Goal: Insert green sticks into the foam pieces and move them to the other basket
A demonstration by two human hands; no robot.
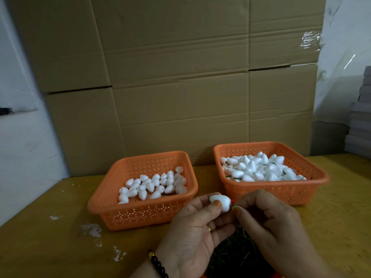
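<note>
My left hand (195, 231) pinches a white egg-shaped foam piece (220, 202) between thumb and fingers, just in front of the two baskets. My right hand (273, 223) pinches a thin green stick (231, 206) whose tip meets the foam piece's right end; most of the stick is hidden by my fingers. The left orange basket (140, 213) holds several plain foam pieces (154, 184). The right orange basket (285, 194) is heaped with foam pieces (259, 167) that have green sticks poking out.
A dark pile of green sticks (236, 255) lies under my hands at the table's front edge. Stacked cardboard boxes (180, 77) stand right behind the baskets. The wooden table (50, 247) has white paint marks on its left side.
</note>
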